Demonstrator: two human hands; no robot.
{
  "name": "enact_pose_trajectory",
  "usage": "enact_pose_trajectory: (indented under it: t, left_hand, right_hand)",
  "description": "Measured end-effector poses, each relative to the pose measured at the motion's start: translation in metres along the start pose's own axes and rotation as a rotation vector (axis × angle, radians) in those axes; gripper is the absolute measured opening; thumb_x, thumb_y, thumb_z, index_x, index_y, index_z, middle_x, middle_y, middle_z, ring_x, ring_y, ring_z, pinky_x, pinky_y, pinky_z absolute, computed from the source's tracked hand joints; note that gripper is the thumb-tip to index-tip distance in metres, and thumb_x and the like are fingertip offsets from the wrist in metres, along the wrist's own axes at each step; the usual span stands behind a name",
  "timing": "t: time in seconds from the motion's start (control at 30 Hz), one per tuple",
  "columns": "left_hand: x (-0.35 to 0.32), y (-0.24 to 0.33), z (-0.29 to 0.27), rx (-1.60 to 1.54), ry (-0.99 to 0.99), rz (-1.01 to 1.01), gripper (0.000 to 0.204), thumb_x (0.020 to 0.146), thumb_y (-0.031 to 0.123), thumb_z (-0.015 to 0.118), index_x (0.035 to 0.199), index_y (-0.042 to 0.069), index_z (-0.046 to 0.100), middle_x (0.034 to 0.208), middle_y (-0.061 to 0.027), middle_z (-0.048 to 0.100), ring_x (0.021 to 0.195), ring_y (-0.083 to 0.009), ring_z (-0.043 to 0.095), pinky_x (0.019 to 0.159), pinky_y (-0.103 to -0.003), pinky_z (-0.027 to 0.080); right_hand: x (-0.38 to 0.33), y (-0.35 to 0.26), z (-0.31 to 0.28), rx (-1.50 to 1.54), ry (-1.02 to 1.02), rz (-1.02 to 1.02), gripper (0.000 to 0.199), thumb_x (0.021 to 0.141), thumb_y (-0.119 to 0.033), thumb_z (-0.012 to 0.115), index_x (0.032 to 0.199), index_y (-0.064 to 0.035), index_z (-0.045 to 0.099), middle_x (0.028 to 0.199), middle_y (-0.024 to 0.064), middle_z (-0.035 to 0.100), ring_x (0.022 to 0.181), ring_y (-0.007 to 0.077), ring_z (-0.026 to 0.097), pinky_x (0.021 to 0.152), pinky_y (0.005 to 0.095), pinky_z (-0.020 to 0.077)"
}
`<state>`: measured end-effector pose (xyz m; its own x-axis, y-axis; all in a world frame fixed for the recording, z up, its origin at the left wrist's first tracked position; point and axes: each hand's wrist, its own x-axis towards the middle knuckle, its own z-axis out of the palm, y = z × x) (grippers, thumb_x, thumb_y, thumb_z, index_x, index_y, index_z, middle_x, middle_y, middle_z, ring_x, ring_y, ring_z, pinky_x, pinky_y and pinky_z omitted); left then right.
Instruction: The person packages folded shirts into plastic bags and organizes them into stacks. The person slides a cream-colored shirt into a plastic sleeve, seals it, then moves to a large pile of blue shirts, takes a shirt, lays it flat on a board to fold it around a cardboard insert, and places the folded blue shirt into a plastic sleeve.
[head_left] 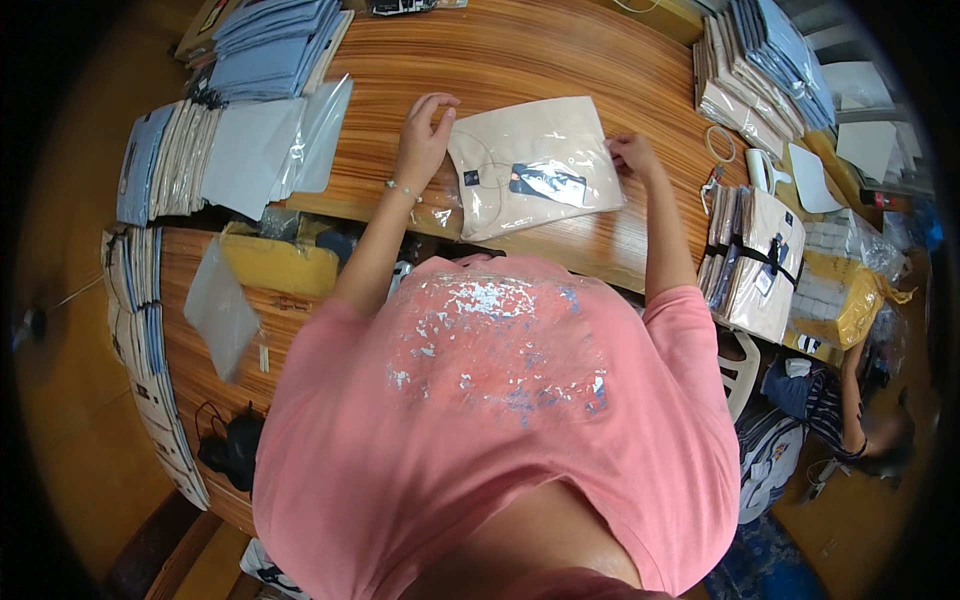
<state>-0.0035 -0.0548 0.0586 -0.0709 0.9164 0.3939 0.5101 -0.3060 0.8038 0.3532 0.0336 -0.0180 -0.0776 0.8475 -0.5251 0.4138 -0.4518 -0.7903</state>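
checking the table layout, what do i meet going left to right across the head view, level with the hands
Folded stack → pale sheets → left hand → bagged shirt → right hand → white rounded sheet

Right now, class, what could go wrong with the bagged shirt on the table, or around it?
The bagged shirt might crease or tear if the right hand tugs its side edge. It could also slip off, since its lower edge lies near the front of the table. The far right pile might slide if bumped: its plastic wrapping looks slick.
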Motion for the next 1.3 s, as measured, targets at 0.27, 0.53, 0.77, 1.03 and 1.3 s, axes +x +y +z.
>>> enact_pose_trajectory:
  t: [0.27, 0.53, 0.77, 1.03, 1.3]
  left_hand:
    - [0.004, -0.031, 0.005, -0.339, -0.028, -0.206, 0.012, 0.087, 0.010, 0.053, 0.093, 0.002, 0.059, 0.081, -0.0040, 0.062, 0.073, -0.0104, 0.057, 0.065, -0.021, 0.044]
    - [0.006, -0.044, -0.015, -0.179, -0.039, -0.166, 0.013, 0.086, 0.010, 0.054, 0.094, 0.002, 0.060, 0.088, -0.0040, 0.062, 0.075, -0.0102, 0.056, 0.066, -0.023, 0.043]
    - [0.007, -0.036, -0.015, -0.277, -0.133, -0.226, 0.017, 0.086, 0.013, 0.056, 0.098, 0.002, 0.060, 0.092, -0.0031, 0.062, 0.076, -0.0104, 0.055, 0.067, -0.024, 0.044]
    - [0.046, 0.022, -0.018, -0.234, -0.304, -0.047, 0.038, 0.082, 0.021, 0.063, 0.114, 0.004, 0.050, 0.114, -0.0077, 0.055, 0.104, -0.0168, 0.051, 0.088, -0.028, 0.040]
    - [0.040, 0.089, 0.060, -0.332, -0.400, 0.286, 0.065, 0.073, 0.024, 0.072, 0.125, 0.004, 0.039, 0.128, -0.0125, 0.041, 0.117, -0.0215, 0.042, 0.097, -0.034, 0.037]
  right_hand:
    - [-0.055, -0.067, -0.005, -0.383, 0.299, -0.547, 0.015, 0.081, -0.013, 0.058, 0.079, 0.0011, 0.061, 0.058, 0.0094, 0.055, 0.053, 0.0150, 0.049, 0.053, 0.0309, 0.0405]
    - [-0.102, -0.114, -0.009, -0.409, 0.262, -0.690, 0.018, 0.084, -0.017, 0.057, 0.084, 0.0001, 0.058, 0.063, 0.0112, 0.054, 0.056, 0.0142, 0.047, 0.054, 0.0297, 0.0395]
    - [-0.150, -0.166, -0.036, -0.456, 0.395, -0.744, 0.018, 0.086, -0.018, 0.054, 0.087, 0.0002, 0.056, 0.070, 0.0124, 0.057, 0.062, 0.0177, 0.050, 0.061, 0.0289, 0.0415]
    - [-0.173, -0.191, -0.075, -0.476, 0.599, -0.849, 0.024, 0.087, -0.023, 0.054, 0.089, 0.0008, 0.056, 0.076, 0.0108, 0.061, 0.066, 0.0165, 0.053, 0.065, 0.0264, 0.0427]
    - [-0.214, -0.222, 0.082, 0.514, -0.382, -0.726, 0.015, 0.091, -0.016, 0.044, 0.094, -0.0037, 0.052, 0.095, 0.0110, 0.060, 0.089, 0.0194, 0.057, 0.080, 0.0340, 0.0466]
